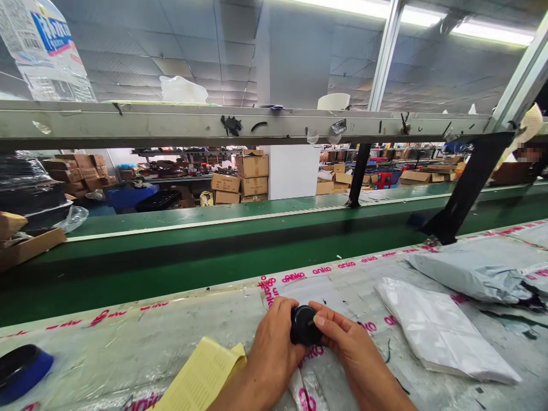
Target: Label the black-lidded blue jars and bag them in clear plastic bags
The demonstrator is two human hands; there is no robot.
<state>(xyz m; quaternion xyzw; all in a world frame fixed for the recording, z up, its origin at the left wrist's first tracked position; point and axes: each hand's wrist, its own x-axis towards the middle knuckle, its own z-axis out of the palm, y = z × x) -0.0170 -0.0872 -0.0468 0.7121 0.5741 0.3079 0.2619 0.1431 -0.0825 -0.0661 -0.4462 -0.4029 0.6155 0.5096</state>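
A small round black object (pixel 305 325) is held above the plastic-covered table (pixel 141 342) near the bottom centre. The fingers of my left hand (pixel 274 342) wrap round its left side. On its right, my right hand (pixel 342 337) pinches the edge with thumb and forefinger. A yellow printed sheet (pixel 201 371) lies beside and partly under my left forearm. To the right of my hands rests a stack of white plastic bags (pixel 445 331).
At the far left is a blue and black object (pixel 23 368). A grey plastic bag (pixel 471 274) lies at the right. Beyond the table runs a green conveyor belt (pixel 171 260), with a black-wrapped post (pixel 466 194) and a metal shelf rail (pixel 171 125) above.
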